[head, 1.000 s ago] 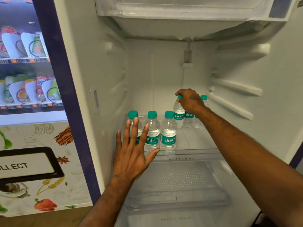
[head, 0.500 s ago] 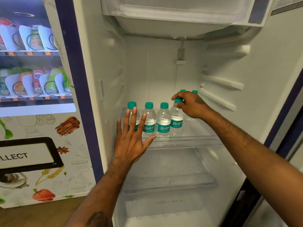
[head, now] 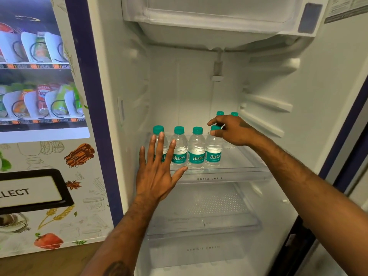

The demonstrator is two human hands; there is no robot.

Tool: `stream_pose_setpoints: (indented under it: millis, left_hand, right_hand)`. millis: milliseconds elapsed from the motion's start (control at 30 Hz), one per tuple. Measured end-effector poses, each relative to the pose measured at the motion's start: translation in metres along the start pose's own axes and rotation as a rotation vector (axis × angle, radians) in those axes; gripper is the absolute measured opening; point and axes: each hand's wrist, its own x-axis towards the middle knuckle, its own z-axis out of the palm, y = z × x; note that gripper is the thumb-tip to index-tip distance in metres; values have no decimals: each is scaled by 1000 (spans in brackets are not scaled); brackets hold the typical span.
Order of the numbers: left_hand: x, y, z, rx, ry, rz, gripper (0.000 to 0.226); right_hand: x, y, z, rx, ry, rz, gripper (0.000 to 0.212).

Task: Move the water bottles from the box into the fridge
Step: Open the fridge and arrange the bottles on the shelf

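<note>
Several small clear water bottles with teal caps and teal labels stand in a front row on the fridge's glass shelf (head: 229,177). My right hand (head: 233,131) pinches the cap of the rightmost front-row bottle (head: 214,150), which stands upright beside its neighbour (head: 196,150). Two more bottles show only their caps (head: 220,113) behind my right hand. My left hand (head: 157,174) is spread flat with fingers apart in front of the leftmost bottle (head: 158,130), holding nothing. The box is out of view.
The shelf to the right of the row is bare glass. A lower shelf (head: 203,226) and a vegetable drawer (head: 203,250) lie below. The freezer box (head: 215,18) hangs above. A snack vending machine (head: 39,116) stands at the left, next to the fridge wall.
My right hand has drawn one bottle from the back of the shelf forward into the front row, setting it beside the third bottle. My left hand has stayed spread in front of the row.
</note>
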Motion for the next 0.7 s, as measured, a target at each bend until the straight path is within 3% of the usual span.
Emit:
stream_pose_setpoints:
  millis: [133, 233, 433, 533, 700]
  left_hand:
    - [-1, -1, 2, 0, 21, 8, 87]
    - [-3, -1, 4, 6, 25, 8, 88]
    - [-3, 0, 2, 12, 14, 7, 86]
    - [-2, 0, 1, 9, 19, 10, 85]
    - [-2, 1, 1, 18, 13, 10, 85]
  right_hand:
    - [25, 10, -15, 137, 218, 75, 39]
    - [63, 24, -9, 114, 341, 148, 31]
    - [113, 46, 14, -169, 103, 237, 53]
    - [118, 54, 21, -258, 30, 283, 53]
    - [114, 60, 24, -244, 159, 259, 44]
